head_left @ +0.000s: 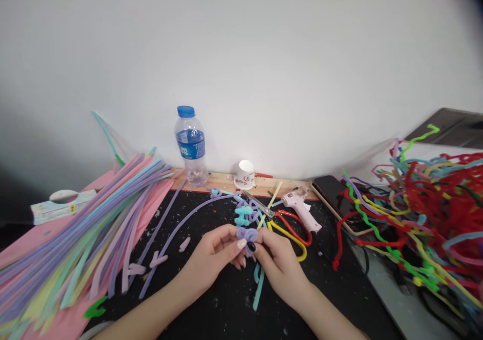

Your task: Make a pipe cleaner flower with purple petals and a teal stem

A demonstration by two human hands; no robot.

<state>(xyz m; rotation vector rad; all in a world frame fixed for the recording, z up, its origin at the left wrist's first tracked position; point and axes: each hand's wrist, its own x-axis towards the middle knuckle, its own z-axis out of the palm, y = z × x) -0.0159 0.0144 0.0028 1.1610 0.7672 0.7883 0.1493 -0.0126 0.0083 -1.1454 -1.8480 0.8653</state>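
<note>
Between my fingertips is a small piece of purple pipe cleaner (pixel 247 235) bent into loops. My left hand (pixel 217 252) pinches it from the left with thumb and fingers. My right hand (pixel 277 257) grips its other side, and a dark nail shows at the thumb tip. Just beyond lie turquoise pipe cleaner coils (pixel 242 216) and more purple loops. Scissors (pixel 289 224) with red and yellow handles rest right behind my right hand. A teal pipe cleaner strip (pixel 257 289) lies on the mat below my hands.
On the left, a large bundle of pastel pipe cleaners (pixel 94 224) covers pink paper. A water bottle (pixel 190 149) and a paper cup (pixel 246 174) stand by the wall. A pink glue gun (pixel 303 210), a phone (pixel 334 196) and a tangled heap of pipe cleaners (pixel 433 204) are at right.
</note>
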